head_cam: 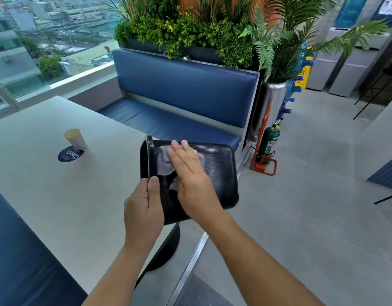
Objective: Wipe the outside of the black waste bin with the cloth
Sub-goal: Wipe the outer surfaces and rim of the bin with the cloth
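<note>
My left grip (144,206) is pinching the light, probably slick bin (221,173) by its rim; flat right grip (190,173) is pressing soft cloth (165,161).

Both forearms are bare as far as they show. The left hand (144,208) and right hand (190,173) are bare too.

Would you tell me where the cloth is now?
The cloth lies mid-frame in the head view, under the right hand, against the black waste bin.
</note>
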